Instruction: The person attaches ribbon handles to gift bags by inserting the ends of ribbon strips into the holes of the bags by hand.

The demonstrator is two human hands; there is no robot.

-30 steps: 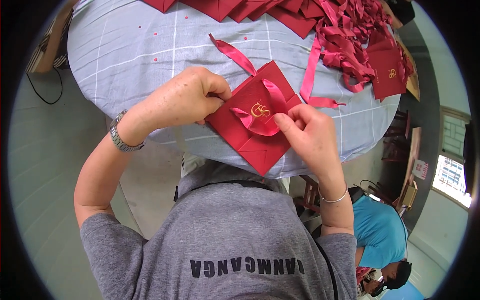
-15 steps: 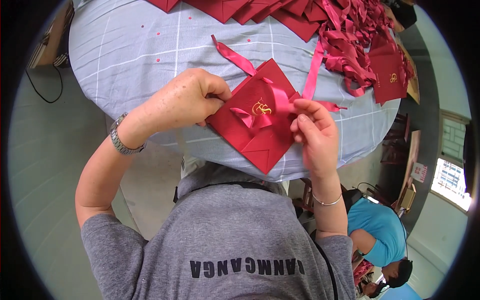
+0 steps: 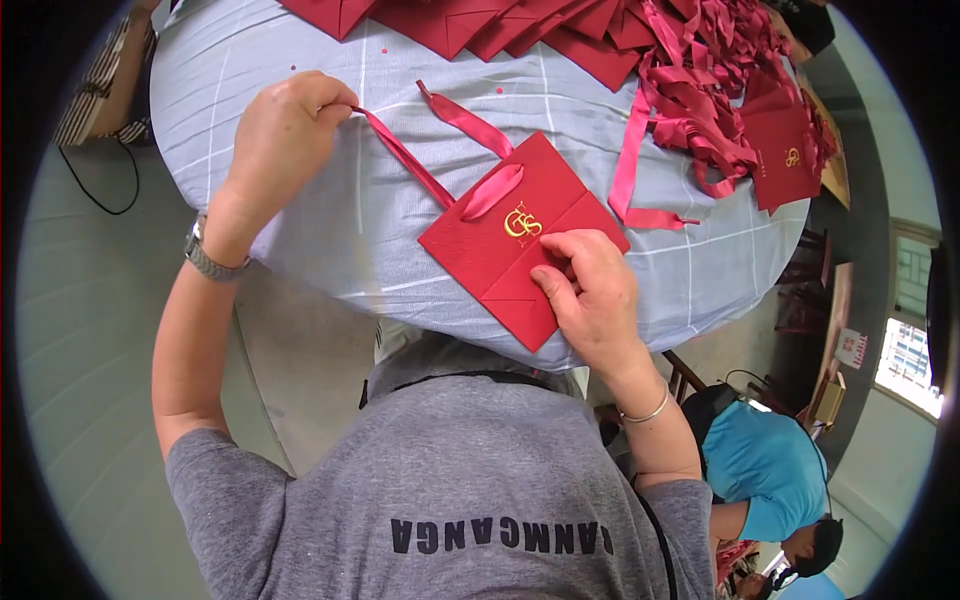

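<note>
A red paper gift bag [image 3: 500,262] with a gold emblem lies flat and turned at an angle near the front of the table. My left hand [image 3: 280,145] is closed in a pinch on one end of its pink ribbon [image 3: 405,160], which stretches taut up and left from the bag's upper edge. On the bag's lower right, my right hand [image 3: 598,300] rests with bent fingers and thumb against the paper, holding it down. A short ribbon loop [image 3: 495,190] lies across the bag's front, and another ribbon end [image 3: 465,120] lies loose above it.
Overlapping red bags [image 3: 450,25] line the far edge of the checked tablecloth [image 3: 250,110]. A heap of pink ribbons [image 3: 690,110] and another red bag [image 3: 785,160] lie at the right. A person in blue [image 3: 765,460] is at the lower right.
My left hand has moved up and left, drawing the ribbon out straight; the loose loop on the bag is smaller. My right hand has come down from the bag's right corner onto its front.
</note>
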